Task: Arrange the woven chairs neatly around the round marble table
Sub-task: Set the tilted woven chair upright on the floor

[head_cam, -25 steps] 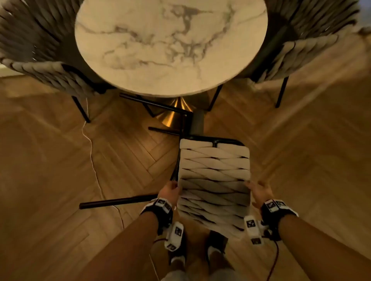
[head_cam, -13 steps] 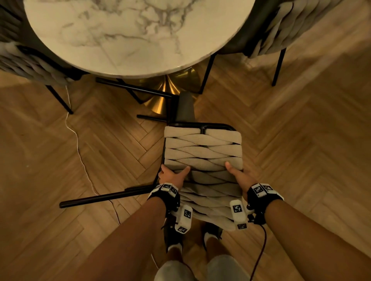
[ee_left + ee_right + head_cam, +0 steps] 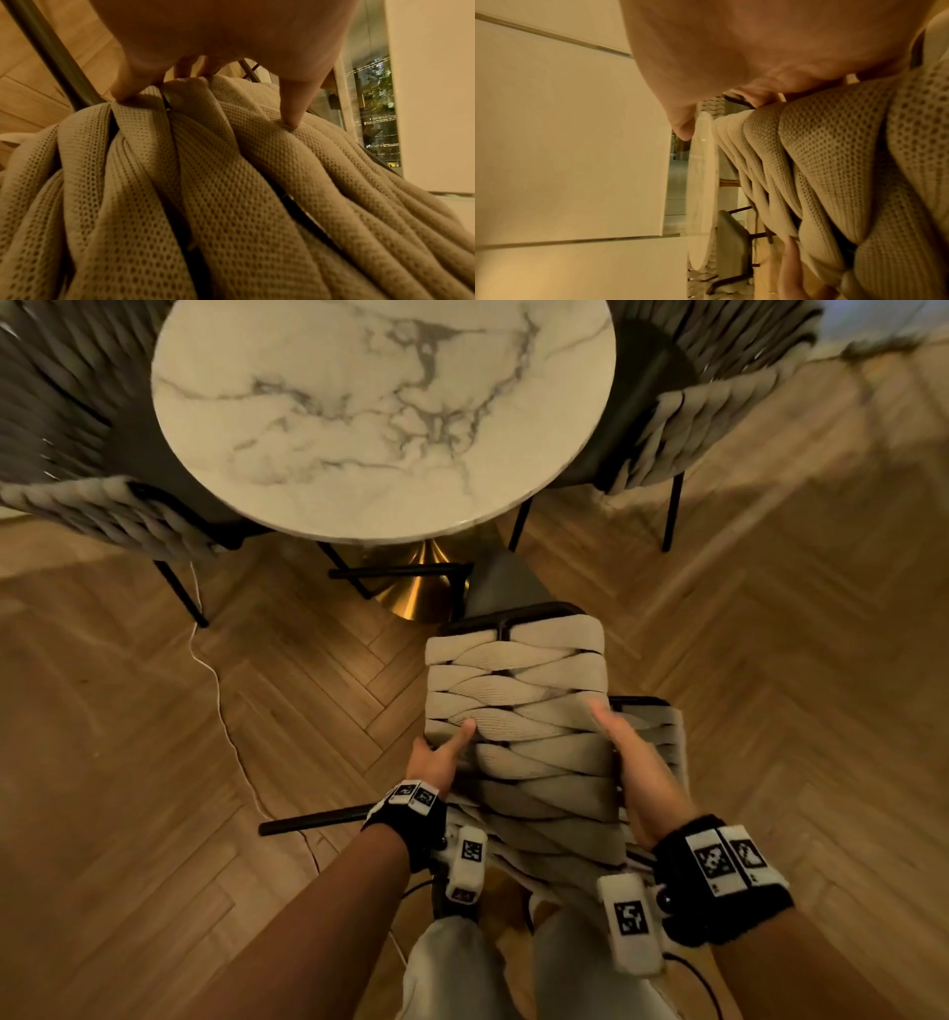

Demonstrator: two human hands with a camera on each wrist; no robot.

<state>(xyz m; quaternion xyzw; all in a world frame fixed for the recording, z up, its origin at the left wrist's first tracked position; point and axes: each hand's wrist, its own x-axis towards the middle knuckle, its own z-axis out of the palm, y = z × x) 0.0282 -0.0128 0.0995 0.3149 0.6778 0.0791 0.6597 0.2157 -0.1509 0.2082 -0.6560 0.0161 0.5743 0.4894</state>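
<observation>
Both hands, the left hand (image 3: 436, 760) and the right hand (image 3: 634, 765), grip the sides of the woven chair (image 3: 518, 711) back, fingers curled around it, facing the round marble table (image 3: 380, 418).

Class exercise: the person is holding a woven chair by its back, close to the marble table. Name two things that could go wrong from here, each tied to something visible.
1. The white cable runs along the floor beside the woven chair; a chair leg or a foot could snag it.
2. Both the left hand and right hand hold only soft woven straps, so the chair could twist and knock the marble table or its gold base.
</observation>
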